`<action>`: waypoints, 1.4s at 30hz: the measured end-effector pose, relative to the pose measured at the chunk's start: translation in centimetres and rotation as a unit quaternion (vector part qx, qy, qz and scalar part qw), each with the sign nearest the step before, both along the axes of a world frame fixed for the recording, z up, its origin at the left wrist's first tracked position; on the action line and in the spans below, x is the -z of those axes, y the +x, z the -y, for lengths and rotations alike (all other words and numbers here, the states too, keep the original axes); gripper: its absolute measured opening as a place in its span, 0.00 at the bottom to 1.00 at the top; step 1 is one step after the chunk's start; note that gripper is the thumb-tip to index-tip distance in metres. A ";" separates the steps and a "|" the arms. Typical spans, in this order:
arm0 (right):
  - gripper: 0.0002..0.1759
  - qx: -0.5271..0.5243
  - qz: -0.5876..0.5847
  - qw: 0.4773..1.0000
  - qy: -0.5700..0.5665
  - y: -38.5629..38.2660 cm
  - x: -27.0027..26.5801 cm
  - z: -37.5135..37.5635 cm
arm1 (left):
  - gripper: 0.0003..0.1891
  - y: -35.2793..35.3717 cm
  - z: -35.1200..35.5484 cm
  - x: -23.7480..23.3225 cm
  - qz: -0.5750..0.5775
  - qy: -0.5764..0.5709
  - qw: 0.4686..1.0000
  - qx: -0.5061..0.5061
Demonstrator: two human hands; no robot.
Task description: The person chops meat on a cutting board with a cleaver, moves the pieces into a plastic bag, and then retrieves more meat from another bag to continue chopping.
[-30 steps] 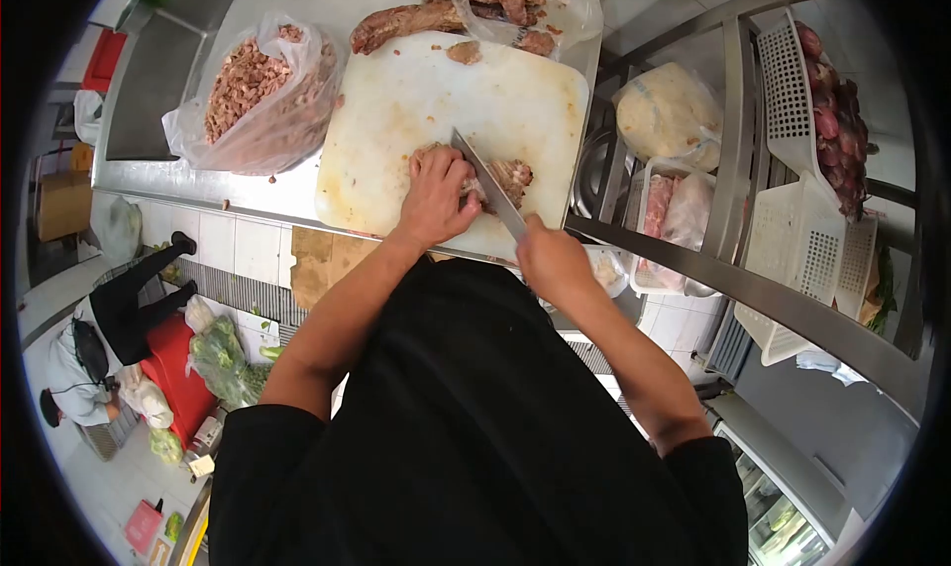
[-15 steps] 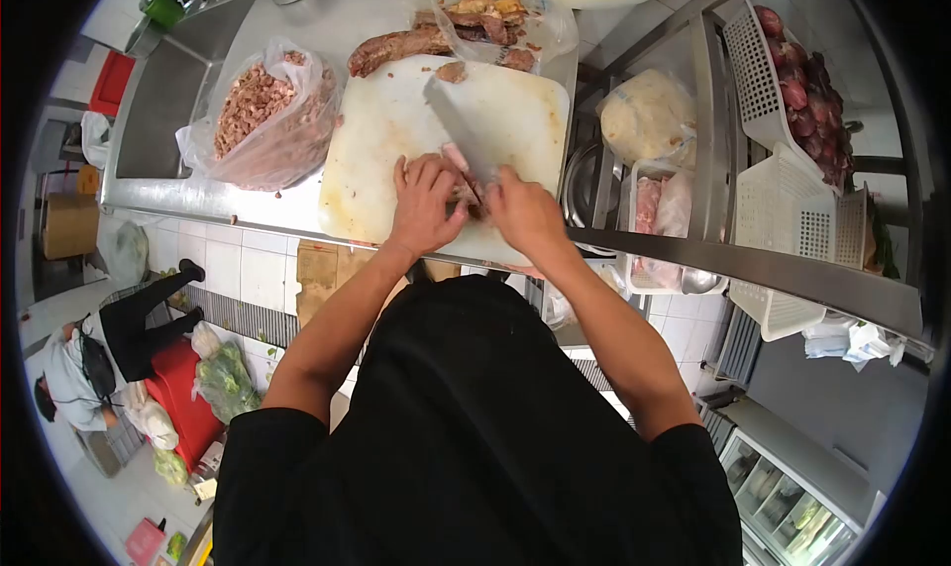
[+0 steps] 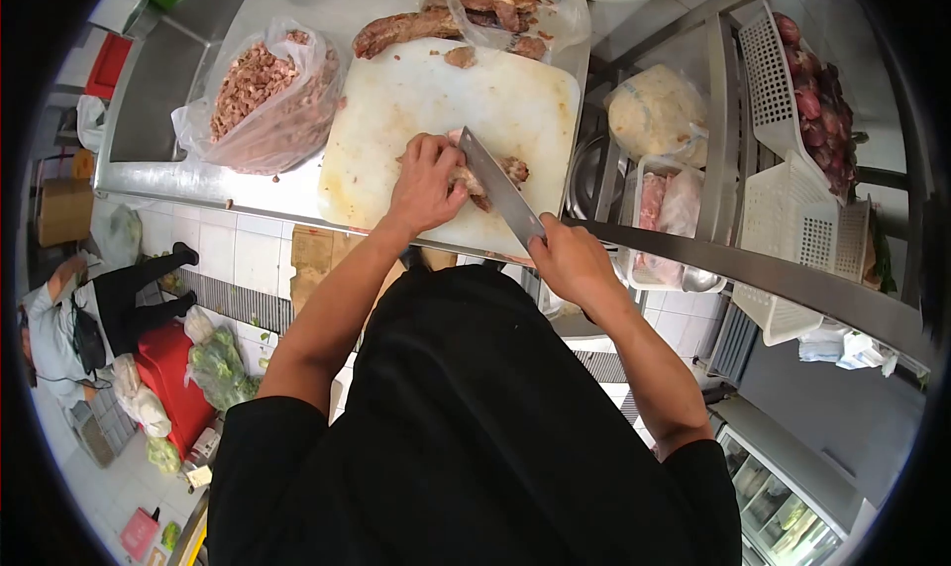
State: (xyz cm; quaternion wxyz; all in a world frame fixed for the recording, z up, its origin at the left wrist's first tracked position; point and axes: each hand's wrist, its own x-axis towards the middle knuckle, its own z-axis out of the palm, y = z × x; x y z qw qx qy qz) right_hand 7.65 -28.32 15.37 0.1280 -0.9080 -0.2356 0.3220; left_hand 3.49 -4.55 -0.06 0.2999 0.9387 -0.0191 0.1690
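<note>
My right hand (image 3: 575,259) is wrapped round the handle of a knife (image 3: 500,188), whose long broad blade slants up and left over the white cutting board (image 3: 396,101). Beneath and beside the blade lies a piece of meat (image 3: 468,182), and my left hand (image 3: 429,182) presses it down with curled fingers. Just right of the blade a browned cut bit (image 3: 515,170) rests on the board. Long browned strips of meat (image 3: 401,33) lie at the board's far edge, partly under a clear plastic bag (image 3: 565,16).
Left of the board, an open plastic bag (image 3: 297,120) holds chopped meat, beside a steel sink (image 3: 163,101). To the right, a metal rack (image 3: 723,140) carries a bagged pale mass (image 3: 654,115), a tray of wrapped meat (image 3: 669,214) and a basket of red onions (image 3: 822,110). Another person (image 3: 74,318) is at lower left.
The knife has drawn back toward me and right, its blade now across the meat by my left fingers. A cut bit now shows right of the blade.
</note>
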 end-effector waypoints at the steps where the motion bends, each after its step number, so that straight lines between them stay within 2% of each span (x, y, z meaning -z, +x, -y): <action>1: 0.15 -0.005 -0.007 1.000 -0.002 0.1 0.0 -0.2 | 0.20 0.0 0.1 0.1 0.003 0.004 1.000 -0.004; 4: 0.15 -0.004 0.026 0.999 0.042 1.3 3.3 -2.9 | 0.20 0.1 0.2 0.3 -0.008 0.006 1.000 -0.008; 7: 0.15 -0.020 0.017 0.999 0.044 3.0 4.1 -5.5 | 0.19 0.0 0.2 0.1 -0.015 -0.007 1.000 -0.018; 11: 0.15 -0.042 -0.010 0.999 0.027 1.4 2.6 -2.0 | 0.19 0.0 0.1 0.1 -0.021 0.003 1.000 -0.019; 14: 0.14 -0.016 -0.050 0.999 -0.006 0.3 2.7 -1.5 | 0.20 0.1 0.3 0.1 -0.020 -0.013 1.000 -0.001; 17: 0.15 0.016 0.041 0.999 0.011 0.6 7.8 -5.2 | 0.20 0.0 -0.1 0.1 -0.017 -0.008 1.000 0.004; 20: 0.16 0.013 0.084 0.994 0.072 1.6 9.0 -7.2 | 0.19 0.2 0.1 -0.1 -0.021 -0.011 1.000 0.009; 24: 0.16 -0.002 0.084 0.991 0.104 3.0 7.9 -7.8 | 0.18 0.0 -0.2 -0.1 -0.015 -0.039 0.999 0.010; 27: 0.15 -0.011 0.060 0.995 0.080 2.6 3.6 -5.6 | 0.17 0.0 -0.1 -0.2 -0.011 -0.050 0.999 -0.003; 29: 0.15 -0.005 -0.002 1.000 0.026 1.7 0.0 -3.4 | 0.17 0.0 0.0 -0.1 -0.010 -0.053 0.998 -0.018; 33: 0.15 -0.004 -0.036 0.999 0.002 1.3 2.1 -2.7 | 0.17 0.1 0.2 0.0 -0.016 -0.041 0.999 -0.021; 35: 0.16 -0.002 -0.004 0.999 0.038 2.3 4.2 -5.2 | 0.17 0.2 0.1 0.0 -0.022 -0.034 0.999 -0.028; 39: 0.15 -0.016 -0.029 0.999 0.036 1.8 2.2 -2.8 | 0.17 0.5 0.4 -0.1 -0.010 -0.032 0.999 -0.022; 41: 0.14 0.001 -0.078 0.997 0.030 0.9 1.0 -2.0 | 0.17 -0.2 0.1 0.1 -0.010 -0.037 0.999 -0.032; 42: 0.14 0.003 -0.082 0.996 0.028 0.5 2.5 -2.5 | 0.17 -0.1 0.1 0.0 -0.018 -0.038 0.999 -0.029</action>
